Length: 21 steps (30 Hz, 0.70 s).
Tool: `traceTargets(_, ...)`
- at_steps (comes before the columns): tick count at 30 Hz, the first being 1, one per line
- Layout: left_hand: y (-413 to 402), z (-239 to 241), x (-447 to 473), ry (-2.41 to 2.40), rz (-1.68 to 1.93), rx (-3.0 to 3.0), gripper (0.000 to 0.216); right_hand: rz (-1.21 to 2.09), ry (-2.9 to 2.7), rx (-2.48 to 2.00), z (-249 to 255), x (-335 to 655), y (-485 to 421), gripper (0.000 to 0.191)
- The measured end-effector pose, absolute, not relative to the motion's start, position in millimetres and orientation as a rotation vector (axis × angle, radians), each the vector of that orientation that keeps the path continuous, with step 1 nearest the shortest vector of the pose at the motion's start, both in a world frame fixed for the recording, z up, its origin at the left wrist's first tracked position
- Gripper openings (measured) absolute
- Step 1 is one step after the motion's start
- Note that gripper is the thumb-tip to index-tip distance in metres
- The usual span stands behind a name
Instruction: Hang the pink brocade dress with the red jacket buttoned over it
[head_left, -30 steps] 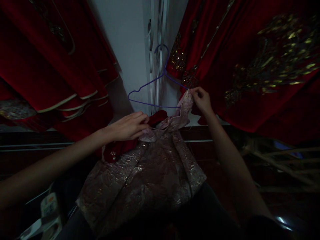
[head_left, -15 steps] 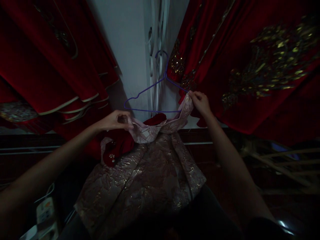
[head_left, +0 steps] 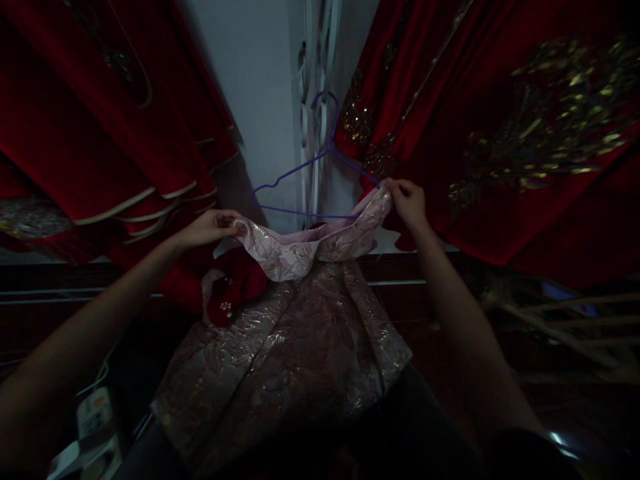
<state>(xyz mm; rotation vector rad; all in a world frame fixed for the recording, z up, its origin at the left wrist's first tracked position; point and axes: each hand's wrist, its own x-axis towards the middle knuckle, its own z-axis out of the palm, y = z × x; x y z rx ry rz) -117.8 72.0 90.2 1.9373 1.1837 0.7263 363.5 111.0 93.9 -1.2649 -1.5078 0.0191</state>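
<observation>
A pale pink brocade dress point(head_left: 295, 340) with a dark red lining hangs down in front of me. My left hand point(head_left: 210, 228) is closed on the dress's left shoulder edge, just below the left end of a purple wire hanger point(head_left: 305, 180). My right hand point(head_left: 409, 200) pinches the dress's right shoulder against the hanger's right end. The hanger's hook is caught on a white metal grille point(head_left: 315, 80) above.
Red velvet garments with cream trim point(head_left: 115, 133) hang at the left. Red garments with gold embroidery point(head_left: 525, 120) hang at the right. A grey wall point(head_left: 250, 80) lies between them. A dark rail or ledge point(head_left: 75, 293) runs behind. A white object point(head_left: 93, 417) sits at the lower left.
My left hand has moved left and up, pulling the dress's left shoulder out toward the hanger's left end. The right hand has stayed at the hanger's right end.
</observation>
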Motion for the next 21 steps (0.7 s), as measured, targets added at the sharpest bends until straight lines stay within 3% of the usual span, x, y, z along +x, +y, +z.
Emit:
traceTargets(5, 75, 87, -121, 1.105, 0.571, 2.040, 0.034, 0.153, -1.347, -1.545, 65, 393, 92, 0.043)
traceTargets(9, 72, 89, -112, 1.025, 0.493, 2.261, 0.032, 0.593, -1.483, -1.740, 44, 409, 63, 0.044)
traceTargets(12, 57, 93, -89, 0.967, 0.452, 2.383, 0.034, 0.869, -1.620, -1.593, 42, 403, 38, 0.046)
traceTargets(17, 30, 102, -30, 0.727, 0.356, 2.778, 0.032, 0.748, -1.797, -1.369, 62, 370, 12, 0.044)
traceTargets(21, 43, 107, 12, 0.749, 0.486, 3.025, 0.029, 0.538, -1.805, -1.302, 74, 344, 10, 0.040)
